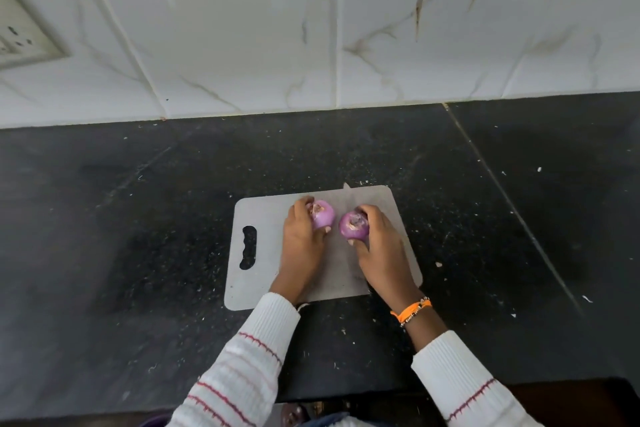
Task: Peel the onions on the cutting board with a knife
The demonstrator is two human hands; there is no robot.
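Two purple onions are seen on one grey cutting board (263,274), which lies on the dark tabletop (138,218). The left onion (323,215) is gripped by the left hand (301,236), its fingers curled closed around it; the right onion (353,227) is clasped the same way by the right hand (377,246). One knife (348,191) is made out only faintly between the onions, its tip just past the board's far edge; the rest is hard to tell. Much of each onion is hidden by fingers. One orange wristband (412,310) is worn on the right wrist.
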